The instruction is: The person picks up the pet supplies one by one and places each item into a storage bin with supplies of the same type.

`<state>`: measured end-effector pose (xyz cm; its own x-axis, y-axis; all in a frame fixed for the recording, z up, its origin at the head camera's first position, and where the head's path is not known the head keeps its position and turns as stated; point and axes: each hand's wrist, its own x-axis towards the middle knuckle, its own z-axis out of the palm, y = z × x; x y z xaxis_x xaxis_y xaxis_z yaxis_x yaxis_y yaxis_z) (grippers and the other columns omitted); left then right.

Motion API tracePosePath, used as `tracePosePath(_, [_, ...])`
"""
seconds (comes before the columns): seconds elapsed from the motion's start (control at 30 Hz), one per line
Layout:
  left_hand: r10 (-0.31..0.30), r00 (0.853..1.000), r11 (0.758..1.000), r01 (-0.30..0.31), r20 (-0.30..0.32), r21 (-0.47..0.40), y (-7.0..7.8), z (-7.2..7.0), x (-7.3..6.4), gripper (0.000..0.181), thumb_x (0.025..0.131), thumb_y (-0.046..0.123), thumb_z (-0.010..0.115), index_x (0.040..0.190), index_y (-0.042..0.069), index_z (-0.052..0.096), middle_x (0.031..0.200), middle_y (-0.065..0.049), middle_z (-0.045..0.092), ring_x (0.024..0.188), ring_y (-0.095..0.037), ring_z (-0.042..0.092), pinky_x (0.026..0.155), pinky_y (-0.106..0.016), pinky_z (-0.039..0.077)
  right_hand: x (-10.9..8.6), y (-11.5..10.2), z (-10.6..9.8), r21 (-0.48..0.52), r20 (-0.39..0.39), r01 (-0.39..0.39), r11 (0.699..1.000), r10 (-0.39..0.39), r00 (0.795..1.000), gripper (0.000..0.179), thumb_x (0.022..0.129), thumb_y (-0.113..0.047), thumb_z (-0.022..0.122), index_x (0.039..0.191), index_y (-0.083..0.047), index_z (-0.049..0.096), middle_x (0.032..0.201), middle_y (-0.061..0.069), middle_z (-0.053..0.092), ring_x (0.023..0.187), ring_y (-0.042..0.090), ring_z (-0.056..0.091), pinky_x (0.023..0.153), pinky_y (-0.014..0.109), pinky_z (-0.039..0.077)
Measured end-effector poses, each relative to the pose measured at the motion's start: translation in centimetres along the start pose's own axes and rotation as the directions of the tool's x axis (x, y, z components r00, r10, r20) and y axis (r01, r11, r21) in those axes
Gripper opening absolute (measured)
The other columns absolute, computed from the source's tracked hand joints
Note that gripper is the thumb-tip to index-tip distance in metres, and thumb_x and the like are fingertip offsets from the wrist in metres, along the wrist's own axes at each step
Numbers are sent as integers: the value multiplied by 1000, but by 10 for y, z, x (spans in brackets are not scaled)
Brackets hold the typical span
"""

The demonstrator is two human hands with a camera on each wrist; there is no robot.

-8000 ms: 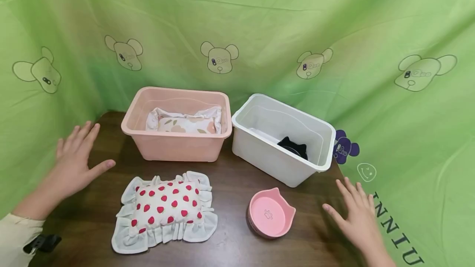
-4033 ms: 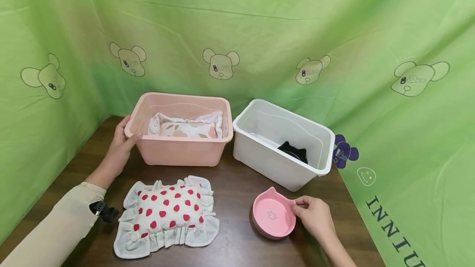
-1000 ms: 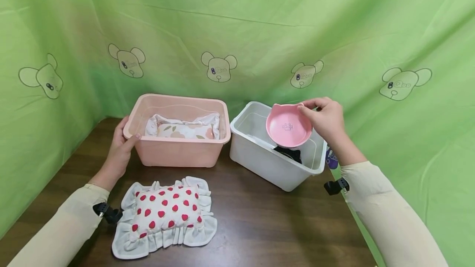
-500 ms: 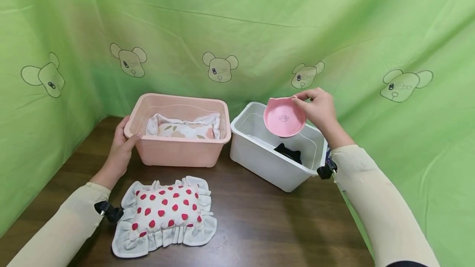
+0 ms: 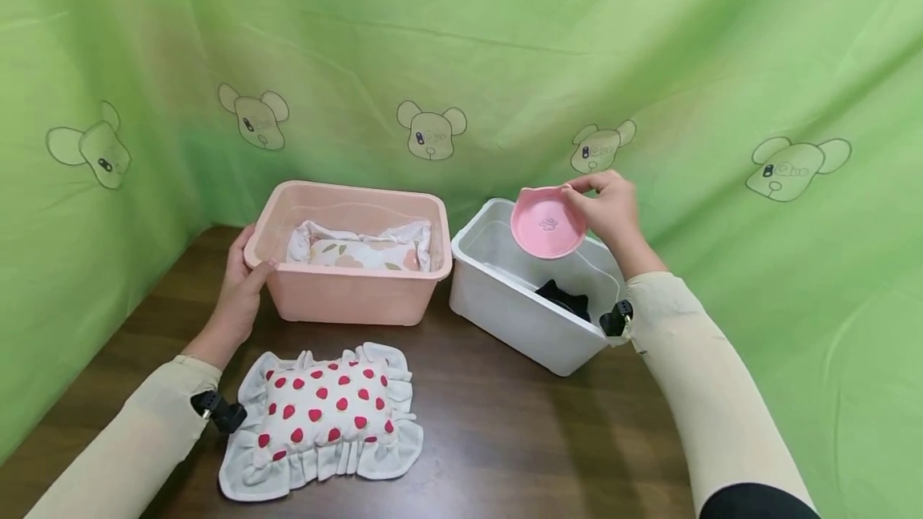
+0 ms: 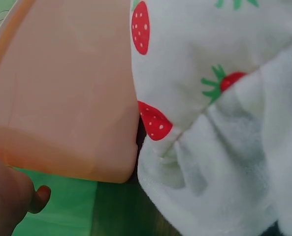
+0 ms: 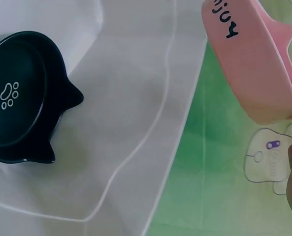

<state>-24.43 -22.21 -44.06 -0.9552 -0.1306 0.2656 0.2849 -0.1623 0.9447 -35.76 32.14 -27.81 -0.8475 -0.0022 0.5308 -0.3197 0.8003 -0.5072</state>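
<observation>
I had the pink bowl [image 5: 548, 224] up in the air at the white bin [image 5: 519, 323], pinched at one ear between the thumb and fingers of the right hand [image 5: 604, 203], which were closed right down on the rim. The bowl hung to the left of that hand, tipped so that its paw-printed inside faced the head view, and it overlapped the bin's back edge there; I could not tell how high above the rim it was. What I judged to matter most was its place against the black bowl [image 5: 566, 300], which sat inside the bin toward the near right end, below and slightly right of the pink one and well apart from it. The bin's long axis slanted from back left to front right, with the right hand much the nearer. My left hand [image 5: 238, 287] gripped the left end of the pink bin [image 5: 346, 299], thumb at the rim's near corner, a floral cushion [image 5: 364, 255] lying within. The strawberry cushion [image 5: 324, 407] lay in front on the counter [image 5: 490, 455].
</observation>
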Motion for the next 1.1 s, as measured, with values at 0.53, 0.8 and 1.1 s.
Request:
tracePosePath(0.53, [25, 999, 1000, -25, -39, 2, 1, 0, -5, 69, 104, 2, 43, 164, 14, 12, 169, -9, 14, 152, -24, 18, 116, -16, 24, 13, 14, 22, -7, 79, -28, 1000, 29, 996, 27, 90, -28, 78, 103, -4, 80, 108, 14, 68, 106, 26, 57, 93, 40, 41])
tracePosePath(0.8, [26, 1000, 1000, -26, -1, 14, 2, -1, -4, 69, 106, 4, 44, 165, 15, 9, 170, -10, 12, 154, -26, 16, 114, -13, 25, 19, 15, 21, 15, 100, -14, 1000, 12, 995, 25, 89, -21, 80, 103, -1, 79, 105, 15, 68, 105, 31, 56, 93, 40, 38])
tracePosePath(1.1, [-2, 1000, 999, 1, 6, 51, 5, -3, -7, 71, 106, 9, 45, 165, 18, 6, 171, -11, 10, 154, -27, 15, 113, -11, 25, 22, 20, 29, -32, 210, 14, 999, -7, 978, 24, 88, -23, 82, 104, -6, 80, 109, 14, 69, 108, 30, 56, 97, 49, 40])
